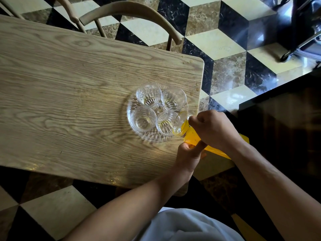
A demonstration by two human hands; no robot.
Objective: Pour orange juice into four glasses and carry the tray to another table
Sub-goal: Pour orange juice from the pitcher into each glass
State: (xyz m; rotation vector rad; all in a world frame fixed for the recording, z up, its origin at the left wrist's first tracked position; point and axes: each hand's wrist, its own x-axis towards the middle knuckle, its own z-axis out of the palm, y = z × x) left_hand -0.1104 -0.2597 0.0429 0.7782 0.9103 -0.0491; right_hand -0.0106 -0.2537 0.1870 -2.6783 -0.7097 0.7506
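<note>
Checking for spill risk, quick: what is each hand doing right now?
Left hand: closed around the juice bottle from below.
Right hand: closed on the same bottle, tilted toward the glasses.

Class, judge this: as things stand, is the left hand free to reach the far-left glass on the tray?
Probably not: the left hand is gripping the juice jug from beneath. The path across the table to that glass looks open.

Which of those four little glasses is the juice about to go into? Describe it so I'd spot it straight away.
Find the wooden table, then the round clear glass tray near its right end. Four glasses stand on it; the target glass is the one nearest the hands, and the tilted juice bottle has its mouth right beside its rim.
</note>
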